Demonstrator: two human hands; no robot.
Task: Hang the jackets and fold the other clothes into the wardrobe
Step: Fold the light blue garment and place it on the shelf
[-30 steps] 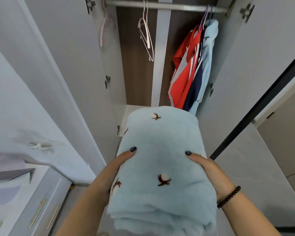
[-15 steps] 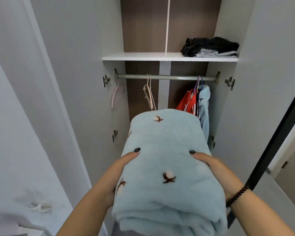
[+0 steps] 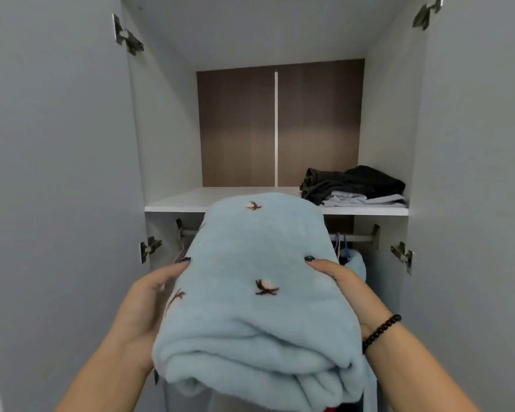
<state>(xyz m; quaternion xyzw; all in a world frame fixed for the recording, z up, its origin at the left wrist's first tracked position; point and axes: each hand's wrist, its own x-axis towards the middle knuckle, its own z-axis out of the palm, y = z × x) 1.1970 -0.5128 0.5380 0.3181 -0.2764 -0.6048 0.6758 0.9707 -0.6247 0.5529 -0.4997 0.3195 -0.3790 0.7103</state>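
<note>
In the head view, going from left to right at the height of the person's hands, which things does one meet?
Left hand → folded light blue fleece garment → right hand → black bead bracelet on the right wrist.

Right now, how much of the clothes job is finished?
Some looks done: folded dark and grey clothes already sit on the right of the white shelf, and a pale blue jacket hangs from the rail below. In hand: the left hand and right hand hold the folded blue fleece, raised to the shelf's front edge. Left: setting it down there.
</note>
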